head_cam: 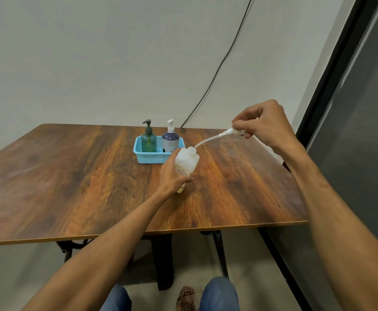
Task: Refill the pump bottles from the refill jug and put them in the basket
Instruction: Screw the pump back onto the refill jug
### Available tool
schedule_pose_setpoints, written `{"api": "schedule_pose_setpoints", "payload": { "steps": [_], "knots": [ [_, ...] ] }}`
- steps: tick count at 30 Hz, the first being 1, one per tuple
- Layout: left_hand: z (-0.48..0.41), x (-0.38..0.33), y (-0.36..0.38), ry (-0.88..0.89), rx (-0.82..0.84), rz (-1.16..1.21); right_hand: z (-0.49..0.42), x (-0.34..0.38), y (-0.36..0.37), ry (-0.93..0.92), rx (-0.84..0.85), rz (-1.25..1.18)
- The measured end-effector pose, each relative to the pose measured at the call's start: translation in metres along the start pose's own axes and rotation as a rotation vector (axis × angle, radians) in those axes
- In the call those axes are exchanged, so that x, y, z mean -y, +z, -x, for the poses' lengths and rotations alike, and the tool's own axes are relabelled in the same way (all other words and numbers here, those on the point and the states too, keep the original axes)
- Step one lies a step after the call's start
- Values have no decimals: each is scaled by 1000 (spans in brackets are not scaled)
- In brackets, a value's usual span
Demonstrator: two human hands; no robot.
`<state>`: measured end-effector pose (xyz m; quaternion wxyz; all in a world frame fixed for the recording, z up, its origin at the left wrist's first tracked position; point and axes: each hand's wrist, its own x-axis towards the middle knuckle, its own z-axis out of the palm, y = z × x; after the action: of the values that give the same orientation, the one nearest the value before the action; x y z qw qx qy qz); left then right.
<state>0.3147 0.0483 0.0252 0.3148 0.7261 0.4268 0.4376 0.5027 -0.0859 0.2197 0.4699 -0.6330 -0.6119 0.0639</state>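
My left hand (pixel 174 173) grips a translucent white bottle (pixel 186 163), tilted to the right, just above the wooden table (pixel 71 176). My right hand (pixel 263 124) pinches the white pump head (pixel 234 132), held up to the right of the bottle. Its dip tube (pixel 206 142) curves down into the bottle's open neck. Behind the bottle stands a light-blue basket (pixel 148 156) holding a green pump bottle (pixel 148 140) and a dark blue and white pump bottle (pixel 170 139), both upright. No refill jug is in view.
The table's right edge runs close to a dark glass panel (pixel 351 131). A black cable (pixel 217 70) hangs down the wall to the table's back edge. Black table legs (pixel 163 261) and my knees (pixel 219 292) lie below the near edge.
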Motion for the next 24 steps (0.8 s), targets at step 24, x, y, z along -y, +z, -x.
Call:
{"api": "schedule_pose_setpoints", "payload": {
  "steps": [24],
  "knots": [
    [6, 5, -11, 0, 12, -3, -20, 20, 31, -56, 26, 61]
  ]
}}
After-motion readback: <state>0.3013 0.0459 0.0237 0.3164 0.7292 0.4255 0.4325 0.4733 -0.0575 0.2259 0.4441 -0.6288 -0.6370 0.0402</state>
